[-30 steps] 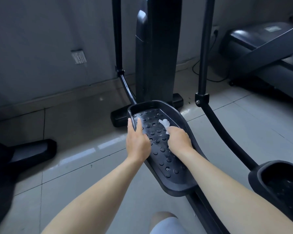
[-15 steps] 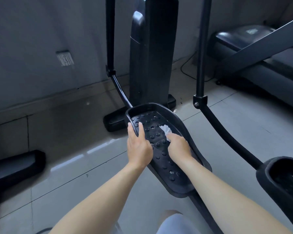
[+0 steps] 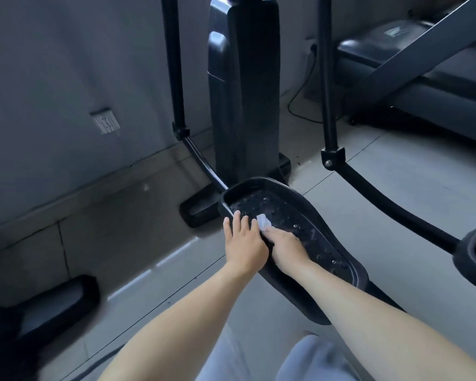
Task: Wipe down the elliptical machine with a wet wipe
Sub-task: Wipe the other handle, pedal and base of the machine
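Head view: right hand (image 3: 286, 247) grips the bunched wipe (image 3: 263, 221) on the studded pedal (image 3: 318, 237), left hand (image 3: 245, 243) flat on its rim. Wipe's soft and limp, best kept bunched.

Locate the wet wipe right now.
Head view, centre: the wet wipe sits on the studded pedal, held by the right hand, just right of the left hand.

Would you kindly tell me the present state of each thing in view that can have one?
White crumpled wet wipe: bunched up, gripped by the right hand, pressed onto the near pedal.
Black studded oval pedal: under both hands, wipe on its front part.
Left hand: fingers straight, resting on that pedal's left rim.
Right hand: curled round the wipe.
Second black pedal: untouched, at the right edge.
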A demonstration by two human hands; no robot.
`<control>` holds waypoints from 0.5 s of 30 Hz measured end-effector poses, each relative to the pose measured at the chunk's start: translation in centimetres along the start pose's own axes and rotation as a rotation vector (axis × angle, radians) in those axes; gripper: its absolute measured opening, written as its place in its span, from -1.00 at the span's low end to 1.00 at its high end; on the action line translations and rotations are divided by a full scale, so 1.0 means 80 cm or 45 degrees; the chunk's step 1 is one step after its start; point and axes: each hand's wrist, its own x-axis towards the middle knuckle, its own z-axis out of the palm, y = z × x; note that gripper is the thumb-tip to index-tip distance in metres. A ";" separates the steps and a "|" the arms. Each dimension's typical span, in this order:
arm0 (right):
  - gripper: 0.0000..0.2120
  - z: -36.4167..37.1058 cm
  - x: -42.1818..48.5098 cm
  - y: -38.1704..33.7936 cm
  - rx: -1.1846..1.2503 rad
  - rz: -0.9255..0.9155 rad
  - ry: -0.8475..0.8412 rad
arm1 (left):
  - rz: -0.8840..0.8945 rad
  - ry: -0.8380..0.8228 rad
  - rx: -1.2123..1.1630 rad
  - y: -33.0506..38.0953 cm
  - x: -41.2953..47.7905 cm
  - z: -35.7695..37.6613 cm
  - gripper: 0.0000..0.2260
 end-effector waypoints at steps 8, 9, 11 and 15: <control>-0.57 -0.034 0.001 0.057 -0.243 0.281 0.176 | 0.136 -0.127 0.226 0.005 -0.002 0.002 -0.71; -0.57 -0.033 -0.003 0.063 -0.215 0.328 0.211 | 0.147 -0.139 0.251 0.007 -0.003 0.004 -0.72; -0.48 -0.021 -0.015 0.070 -0.191 0.309 0.220 | 0.172 -0.174 0.286 0.011 -0.005 0.009 -0.72; -0.33 0.013 -0.046 0.054 -0.195 -0.129 -0.023 | 0.209 -0.188 0.262 0.013 -0.002 0.019 -0.71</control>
